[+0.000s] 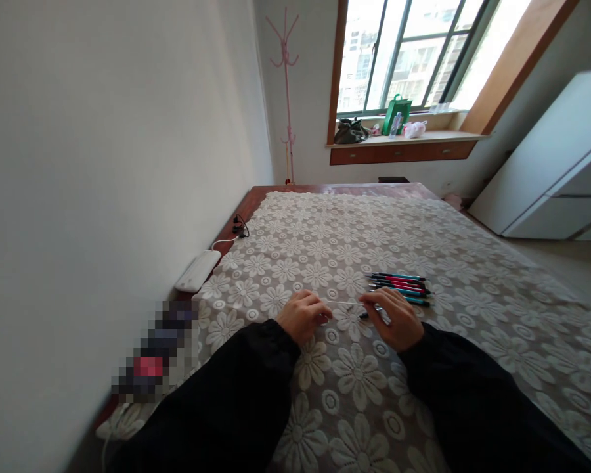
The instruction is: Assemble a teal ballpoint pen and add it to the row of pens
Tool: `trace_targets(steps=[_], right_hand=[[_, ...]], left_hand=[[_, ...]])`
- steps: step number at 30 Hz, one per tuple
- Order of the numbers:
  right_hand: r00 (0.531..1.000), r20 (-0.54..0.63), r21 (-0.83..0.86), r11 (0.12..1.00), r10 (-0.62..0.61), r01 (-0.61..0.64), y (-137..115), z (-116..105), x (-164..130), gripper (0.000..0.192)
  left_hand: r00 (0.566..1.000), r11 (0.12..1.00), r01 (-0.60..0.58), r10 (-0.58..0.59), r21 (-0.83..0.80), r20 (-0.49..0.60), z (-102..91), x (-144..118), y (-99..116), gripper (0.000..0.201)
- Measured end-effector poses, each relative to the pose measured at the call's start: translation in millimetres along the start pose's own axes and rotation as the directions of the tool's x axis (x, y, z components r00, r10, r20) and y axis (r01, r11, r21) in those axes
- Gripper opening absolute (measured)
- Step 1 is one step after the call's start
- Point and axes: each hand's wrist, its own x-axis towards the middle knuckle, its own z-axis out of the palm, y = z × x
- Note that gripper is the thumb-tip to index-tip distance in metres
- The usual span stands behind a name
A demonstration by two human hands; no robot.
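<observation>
Running below and right of the frame's centre, a thin white strand meets the left hand, whose curled fingers hide their grip, and the right hand, whose fingertips pinch it beside coloured pens farther right.

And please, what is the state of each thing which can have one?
left hand: curled
right hand: pinching
white strand: straight, held between the hands
pens: lying side by side
tablecloth: spread out
drawers: shut
green bag: upright
coat rack: upright
refrigerator: apparently shut
window: cannot tell if shut
</observation>
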Motion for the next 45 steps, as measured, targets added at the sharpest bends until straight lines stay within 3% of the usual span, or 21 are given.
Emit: trace_targets(steps=[8,12,17,23,29,35,45], right_hand=[[1.000,0.003,-0.002,1.000,-0.027,0.027,2.0,0.2,-1.0,0.011],[0.999,0.027,0.010,0.999,-0.037,0.037,5.1,1.1,-2.5,0.012],[0.994,0.085,0.029,0.997,-0.072,0.070,9.9,3.4,-4.1,0.015],[0.988,0.123,0.028,0.995,-0.095,0.093,11.2,4.1,-2.7,0.022],[0.992,0.104,0.040,0.997,-0.065,0.061,6.2,1.0,-2.5,0.015],[0.999,0.017,0.041,0.998,-0.050,0.049,-4.8,-3.9,0.8,0.011],[0.997,0.043,0.053,0.997,-0.064,0.062,-12.7,-4.9,3.3,0.010]], left_hand=[[0.991,0.996,-0.091,0.088,-0.025,-0.102,0.9,-1.4,-0.4,0.017],[0.972,0.991,-0.032,0.001,-0.131,-0.234,-8.1,-0.7,5.7,0.020],[0.897,0.959,-0.008,-0.118,-0.282,-0.427,-16.6,-1.3,12.1,0.021],[0.903,0.959,-0.020,-0.104,-0.284,-0.417,-14.2,-3.6,15.7,0.024],[0.897,0.930,0.009,-0.170,-0.368,-0.408,-5.1,-2.7,9.1,0.000],[0.891,0.906,0.071,-0.245,-0.416,-0.382,-4.8,-0.9,10.2,0.009],[0.882,0.881,0.052,-0.261,-0.470,-0.391,-8.8,1.1,13.8,0.011]])
